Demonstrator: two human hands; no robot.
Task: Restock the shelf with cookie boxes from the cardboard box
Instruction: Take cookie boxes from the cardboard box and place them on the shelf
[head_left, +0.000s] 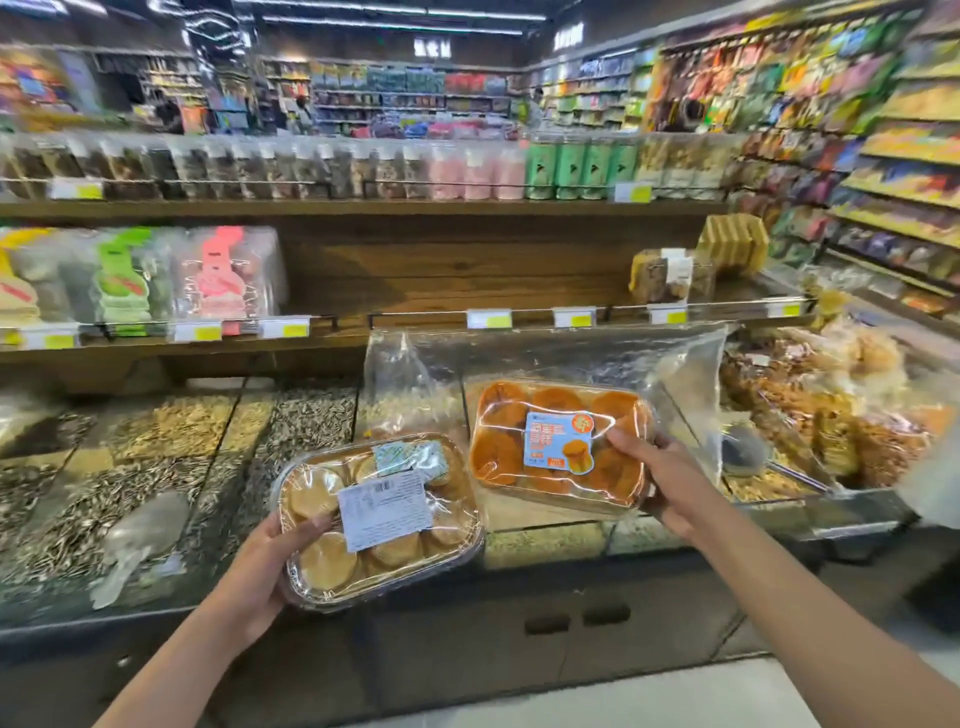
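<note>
The left hand (262, 564) grips a clear box of pale cookies (379, 525) by its near-left corner, thumb curled over the lid. The right hand (667, 480) holds a second box of darker orange cookies (506, 452) by its right end, with the thumb on top beside the blue label (558, 441) and the fingers wrapped underneath. Both boxes are up in the air, side by side and apart, over the bins of seeds (156, 467) and below the wooden shelf (441, 280). The orange one is tilted toward the camera. A clear plastic bag (675, 364) stands behind it.
</note>
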